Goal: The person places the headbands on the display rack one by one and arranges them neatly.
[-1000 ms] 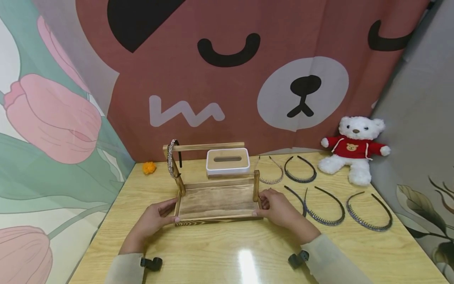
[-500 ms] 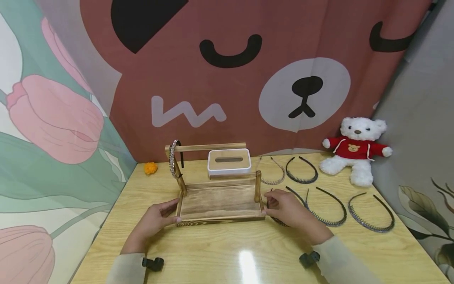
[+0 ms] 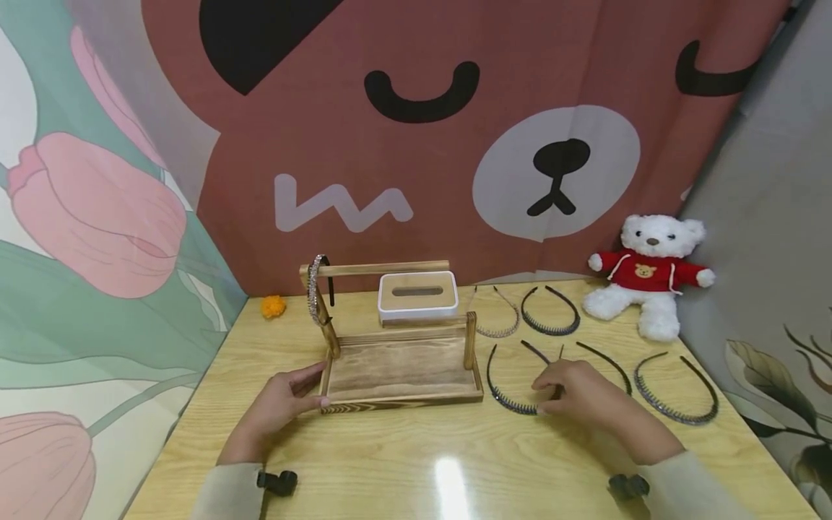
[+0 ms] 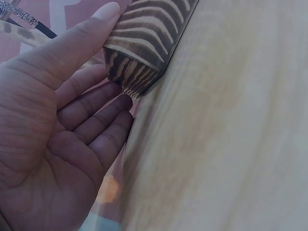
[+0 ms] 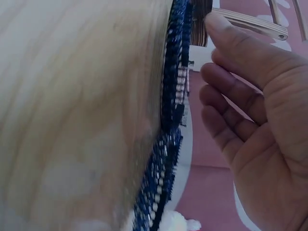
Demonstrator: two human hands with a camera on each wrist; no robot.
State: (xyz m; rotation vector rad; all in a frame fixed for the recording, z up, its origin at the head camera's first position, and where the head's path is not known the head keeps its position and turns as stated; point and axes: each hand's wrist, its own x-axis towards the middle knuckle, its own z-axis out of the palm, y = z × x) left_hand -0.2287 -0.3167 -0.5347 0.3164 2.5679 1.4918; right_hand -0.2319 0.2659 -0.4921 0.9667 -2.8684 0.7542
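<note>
A wooden rack (image 3: 401, 370) with a shallow tray base, posts and bars stands mid-table. My left hand (image 3: 286, 399) touches its left end, thumb at the front corner, fingers loosely bent along the side. A glittery headband (image 3: 314, 289) hangs on the rack's upper bar. My right hand (image 3: 578, 390) is over the toothed headbands right of the rack, with nothing held. In the right wrist view its fingers (image 5: 231, 91) are relaxed. It partly covers a middle headband (image 3: 604, 361); beside it lies a dark headband (image 3: 513, 404).
A tissue box (image 3: 418, 295) sits behind the rack, an orange pompom-like thing (image 3: 273, 306) to the left. Other headbands lie at right: a light one (image 3: 499, 332), a dark one (image 3: 551, 330) and another (image 3: 679, 414). A white teddy bear (image 3: 653, 274) sits at the back.
My right hand has left the rack's right end and moved right over the headbands, uncovering the nearest dark one. My left hand stays at the rack's left end.
</note>
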